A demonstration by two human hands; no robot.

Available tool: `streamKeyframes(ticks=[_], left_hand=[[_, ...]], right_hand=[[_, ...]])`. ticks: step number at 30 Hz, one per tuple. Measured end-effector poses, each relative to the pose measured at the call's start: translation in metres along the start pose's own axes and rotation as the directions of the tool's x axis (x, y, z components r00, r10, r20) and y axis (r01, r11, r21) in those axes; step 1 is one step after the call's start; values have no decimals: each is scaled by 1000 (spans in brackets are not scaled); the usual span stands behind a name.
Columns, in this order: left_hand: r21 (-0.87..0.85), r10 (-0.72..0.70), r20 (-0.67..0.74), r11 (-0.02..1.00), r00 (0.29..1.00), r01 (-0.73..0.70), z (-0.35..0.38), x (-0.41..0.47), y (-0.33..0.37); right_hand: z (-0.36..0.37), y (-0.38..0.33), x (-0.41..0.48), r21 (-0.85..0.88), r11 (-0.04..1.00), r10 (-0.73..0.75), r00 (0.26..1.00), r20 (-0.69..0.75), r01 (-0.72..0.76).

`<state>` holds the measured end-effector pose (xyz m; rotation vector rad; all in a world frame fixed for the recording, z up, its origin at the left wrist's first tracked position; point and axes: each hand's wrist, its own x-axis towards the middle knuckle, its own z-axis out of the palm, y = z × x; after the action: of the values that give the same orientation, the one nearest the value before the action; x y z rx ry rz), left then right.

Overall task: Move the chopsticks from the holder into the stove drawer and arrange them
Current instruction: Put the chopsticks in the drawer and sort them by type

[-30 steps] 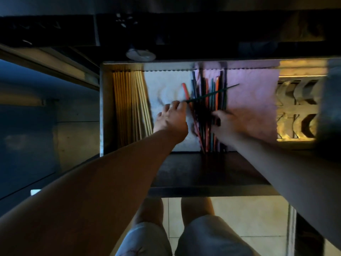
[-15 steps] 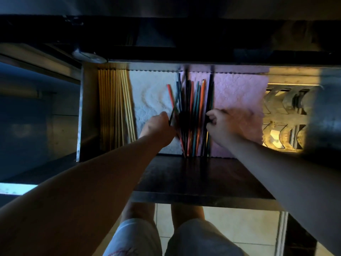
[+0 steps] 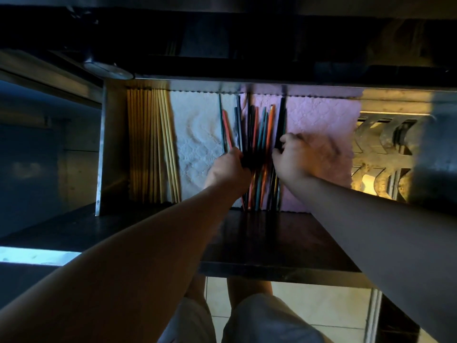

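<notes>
Head view, near edge: the drawer front (image 3: 272, 243) runs dark across below my wrists; chopstick butts stop at it.
My left hand (image 3: 228, 169): curled against the left flank of the coloured chopsticks (image 3: 259, 134); how tight, I cannot tell.
My right hand (image 3: 293, 157): fingers pinched round a dark stick on the right flank.
Long axis: front to back, away from me, tips fanning.
Room: bare white liner (image 3: 197, 134) left, pink liner (image 3: 319, 125) right; wooden chopsticks (image 3: 150, 144) well apart.
Far limit: back wall (image 3: 247, 85).
</notes>
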<state>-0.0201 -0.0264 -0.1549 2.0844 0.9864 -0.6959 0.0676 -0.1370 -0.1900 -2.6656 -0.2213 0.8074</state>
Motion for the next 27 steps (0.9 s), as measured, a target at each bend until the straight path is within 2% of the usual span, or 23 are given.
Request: streamKeyframes(ticks=[5,8,9,11,13,18,21,27], left_hand=[[-55,-21,-29,998,999,19,11,1,-5],[-32,-16,-43,999,999,14,14,2,-7],[-29,-13,-45,999,999,12,15,2,-7],[-36,-13,-36,999,999,11,15,3,-8],[-56,-21,-23,998,1000,20,15,2,-8],[-111,-40,-57,993,998,33,16,3,-7],[-134,-53,-80,990,995,42,16,4,-4],[-142,-98,-87,986,991,85,18,8,2]], right_hand=[[7,-8,8,-84,994,63,998,-24,-65],[9,-9,18,23,974,225,973,-45,-224],[10,-9,21,29,971,239,970,-35,-238],[11,-11,23,6,979,201,979,-1,-201],[10,-13,25,10,975,223,975,16,-224],[6,-8,25,196,954,223,974,44,-227],[-4,-4,19,244,949,192,980,53,-199],[-29,-12,-3,479,867,131,990,46,-137]])
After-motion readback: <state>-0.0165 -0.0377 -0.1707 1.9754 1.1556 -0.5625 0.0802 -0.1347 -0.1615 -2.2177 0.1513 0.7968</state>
